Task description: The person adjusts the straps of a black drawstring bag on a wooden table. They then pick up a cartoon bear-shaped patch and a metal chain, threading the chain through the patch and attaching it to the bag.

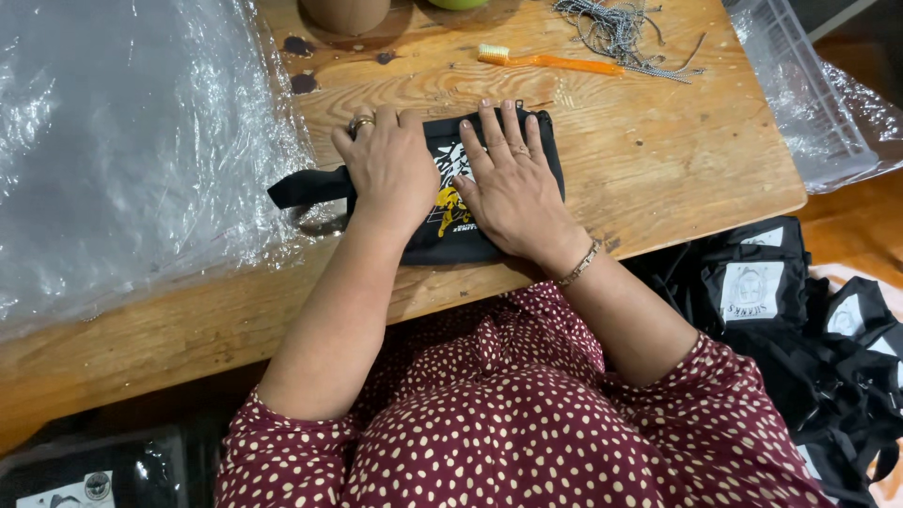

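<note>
Left hand and right hand, both spread flat and gripping nothing, are pressing a black printed fabric pouch smooth against the wooden bench, an orange toothbrush lying at twelve o'clock.

An orange toothbrush lies at the upper middle of the wooden table, beside a tangle of grey cords. Clear plastic sheeting covers the upper left. Black bags pile up at the lower right.

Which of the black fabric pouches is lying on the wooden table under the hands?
The black fabric pouch with the yellow-and-white print, pressed flat by the left hand and right hand. The other black pouches lie heaped beside the table.
</note>
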